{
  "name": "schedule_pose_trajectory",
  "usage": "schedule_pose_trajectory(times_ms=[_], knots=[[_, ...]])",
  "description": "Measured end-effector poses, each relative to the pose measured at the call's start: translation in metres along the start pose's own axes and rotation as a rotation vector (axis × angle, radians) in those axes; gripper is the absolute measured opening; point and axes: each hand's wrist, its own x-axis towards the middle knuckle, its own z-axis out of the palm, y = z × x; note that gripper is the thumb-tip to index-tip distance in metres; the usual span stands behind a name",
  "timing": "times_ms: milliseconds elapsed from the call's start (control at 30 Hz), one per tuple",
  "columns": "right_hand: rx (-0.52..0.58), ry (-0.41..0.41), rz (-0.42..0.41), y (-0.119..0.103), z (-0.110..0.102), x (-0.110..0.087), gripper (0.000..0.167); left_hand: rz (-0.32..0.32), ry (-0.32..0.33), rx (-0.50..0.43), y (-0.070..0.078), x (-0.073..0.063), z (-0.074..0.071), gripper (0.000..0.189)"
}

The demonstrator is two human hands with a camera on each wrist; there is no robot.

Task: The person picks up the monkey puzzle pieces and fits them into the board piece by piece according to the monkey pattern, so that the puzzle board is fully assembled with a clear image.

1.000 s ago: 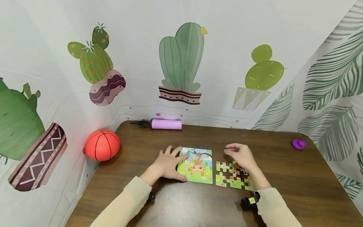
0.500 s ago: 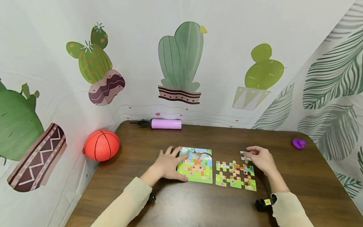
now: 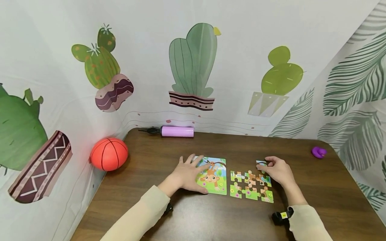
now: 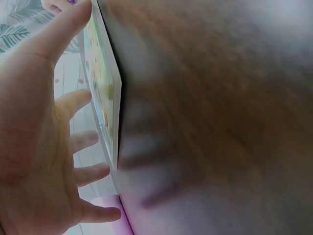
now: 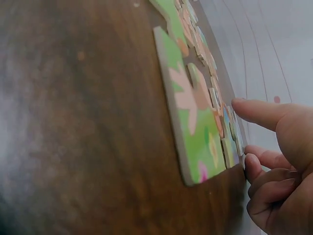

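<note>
My left hand (image 3: 189,175) spreads its fingers over the left side of a square monkey picture board (image 3: 215,187); in the left wrist view the board (image 4: 105,83) lies flat beyond the thumb. To its right, loose jigsaw pieces (image 3: 251,195) with the same monkey picture lie in spaced rows. My right hand (image 3: 279,170) pinches a top-right puzzle piece (image 3: 261,163), blue with a dark branch, between thumb and index finger, the other fingers curled. In the right wrist view a green corner piece (image 5: 195,142) with a pink hand print lies nearest the camera.
A pink hand pump (image 3: 177,131) lies along the table's back edge. At the left edge is a red ball (image 3: 109,154) with black lines, and a purple duck (image 3: 318,152) sits at the far right. A cactus-print cloth (image 3: 235,67) hangs behind the brown table (image 3: 205,221).
My right hand has moved right from the piece rows, and the blue branch piece now lies above their right end. The left hand has slid right, farther over the board.
</note>
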Motion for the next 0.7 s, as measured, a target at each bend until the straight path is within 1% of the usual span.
schedule_pose_trajectory(times_ms=[167, 233, 367, 500, 700], knots=[[-0.013, -0.005, 0.005, -0.002, 0.0, 0.0, 0.076, -0.005, -0.021, 0.029, 0.006, 0.006, -0.001, 0.109], [-0.014, -0.002, 0.005, -0.002, 0.0, 0.0, 0.075, -0.011, -0.028, 0.037, 0.009, 0.007, -0.002, 0.109], [-0.015, 0.005, -0.003, -0.002, 0.0, 0.001, 0.069, -0.023, -0.042, 0.05, 0.012, 0.008, -0.005, 0.108], [-0.014, 0.009, -0.005, -0.002, 0.001, 0.001, 0.064, -0.028, -0.049, 0.056, 0.013, 0.008, -0.005, 0.107], [-0.03, 0.015, 0.045, -0.004, 0.001, 0.001, 0.071, -0.026, -0.041, 0.043, 0.013, 0.008, -0.004, 0.107]])
